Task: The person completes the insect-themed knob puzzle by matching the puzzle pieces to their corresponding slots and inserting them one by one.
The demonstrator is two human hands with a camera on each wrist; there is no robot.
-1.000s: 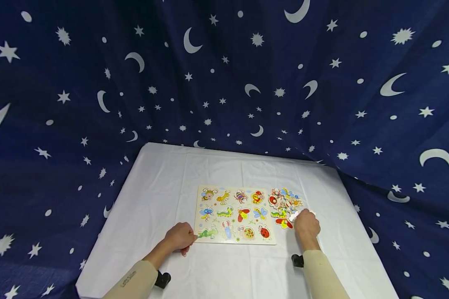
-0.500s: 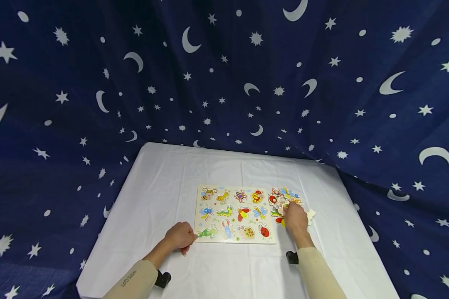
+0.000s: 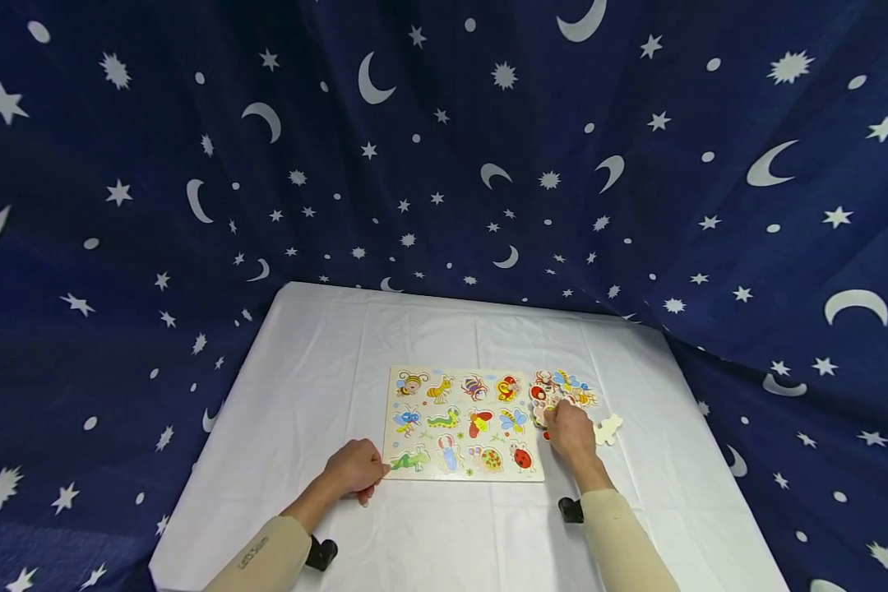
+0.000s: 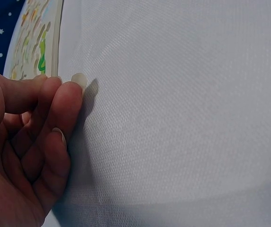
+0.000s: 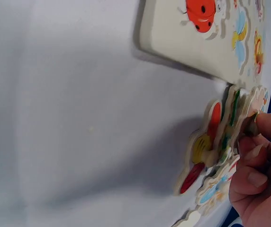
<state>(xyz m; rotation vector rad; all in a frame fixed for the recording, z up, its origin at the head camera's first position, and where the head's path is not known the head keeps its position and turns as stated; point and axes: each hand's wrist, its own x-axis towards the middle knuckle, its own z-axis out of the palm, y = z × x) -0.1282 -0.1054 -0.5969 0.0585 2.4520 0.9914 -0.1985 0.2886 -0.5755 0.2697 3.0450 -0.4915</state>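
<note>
My left hand [image 3: 357,468] pinches the near left corner of a wooden puzzle board [image 3: 460,404] with colourful insect pictures. In the left wrist view, thumb and fingertips meet at the edge of the board [image 4: 55,42], and the other fingers are curled. To the right of the board my right hand [image 3: 571,431] reaches into a heap of puzzle pieces [image 3: 564,381]. Its thumb and fingers pinch the small knob [image 5: 251,124] of a puzzle piece [image 5: 257,101] on top of stacked ones. A red-and-yellow winged piece [image 5: 202,149] lies just beside that stack.
A pale piece [image 3: 608,429], its picture side not showing, lies right of my right hand. White cloth [image 3: 326,370] covers the table, and a dark blue curtain [image 3: 444,164] with moons and stars surrounds its back and sides.
My right hand has moved left from the pale piece onto the heap and now pinches a knob. Pieces under it have shifted slightly left. My left hand stays at the board's corner.
</note>
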